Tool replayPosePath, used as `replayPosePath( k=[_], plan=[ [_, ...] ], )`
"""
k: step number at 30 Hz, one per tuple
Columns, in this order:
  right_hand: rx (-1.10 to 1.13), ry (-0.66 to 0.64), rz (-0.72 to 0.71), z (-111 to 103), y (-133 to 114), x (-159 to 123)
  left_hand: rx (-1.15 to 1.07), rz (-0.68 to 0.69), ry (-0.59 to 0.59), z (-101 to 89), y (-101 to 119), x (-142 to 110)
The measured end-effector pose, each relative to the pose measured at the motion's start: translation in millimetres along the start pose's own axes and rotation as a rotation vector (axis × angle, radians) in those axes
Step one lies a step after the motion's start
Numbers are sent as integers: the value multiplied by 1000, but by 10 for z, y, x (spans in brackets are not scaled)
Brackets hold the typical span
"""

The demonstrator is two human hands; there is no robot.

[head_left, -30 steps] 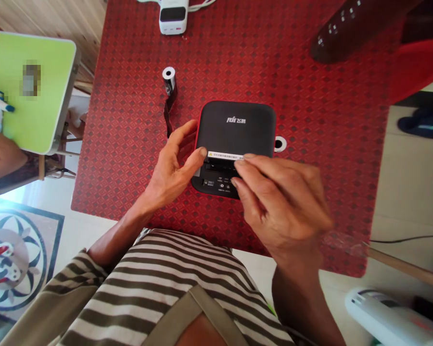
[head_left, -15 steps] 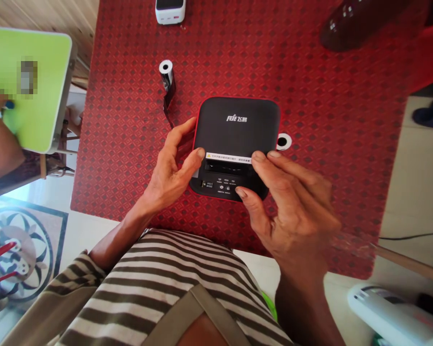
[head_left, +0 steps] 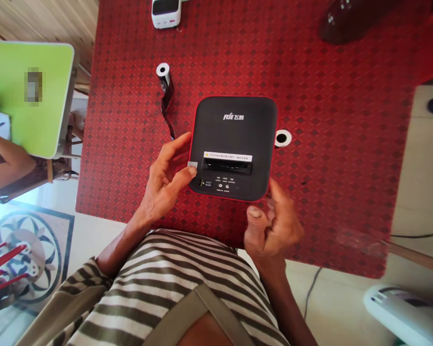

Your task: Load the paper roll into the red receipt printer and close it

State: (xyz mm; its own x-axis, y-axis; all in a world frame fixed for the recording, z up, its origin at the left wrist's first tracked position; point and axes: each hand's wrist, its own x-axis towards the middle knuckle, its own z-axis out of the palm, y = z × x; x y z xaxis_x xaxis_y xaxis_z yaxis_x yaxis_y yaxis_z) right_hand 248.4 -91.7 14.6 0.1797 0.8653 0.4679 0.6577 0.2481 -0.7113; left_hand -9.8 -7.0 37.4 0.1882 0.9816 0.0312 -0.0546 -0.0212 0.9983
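Note:
A black receipt printer with red edges and a white logo faces up in front of me, above the red table. Its paper slot lies below a white warning label, with small indicator marks beneath. My left hand grips the left side, thumb on the front near a pale sticker and fingers behind the edge. At the lower right corner, my right hand has curled fingers against the printer's edge; its thumb stands off the surface. Just right of the printer lies a white paper roll, partly hidden behind it.
A second paper roll with a dark strip trails across the red patterned table. Farther back are a white device and a dark brown object. At left, another person's arm rests by a green table.
My right hand has moved from the label and slot down to the printer's lower right corner, uncovering the slot. My left thumb has slid down the left edge.

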Motion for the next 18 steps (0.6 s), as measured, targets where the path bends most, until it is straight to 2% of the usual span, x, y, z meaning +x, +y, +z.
replayPosePath(
  k=[8, 12, 18],
  plan=[
    [-6, -40, 41, 65, 38, -68, -19, -21, 41, 46, -25, 7],
    [-28, -13, 12, 83, 42, -66, -37, -17, 118, 118, -51, 5],
    [-26, 9, -5, 100, 32, -34, -46, -14, 149, 174, -89, 18]
  ],
)
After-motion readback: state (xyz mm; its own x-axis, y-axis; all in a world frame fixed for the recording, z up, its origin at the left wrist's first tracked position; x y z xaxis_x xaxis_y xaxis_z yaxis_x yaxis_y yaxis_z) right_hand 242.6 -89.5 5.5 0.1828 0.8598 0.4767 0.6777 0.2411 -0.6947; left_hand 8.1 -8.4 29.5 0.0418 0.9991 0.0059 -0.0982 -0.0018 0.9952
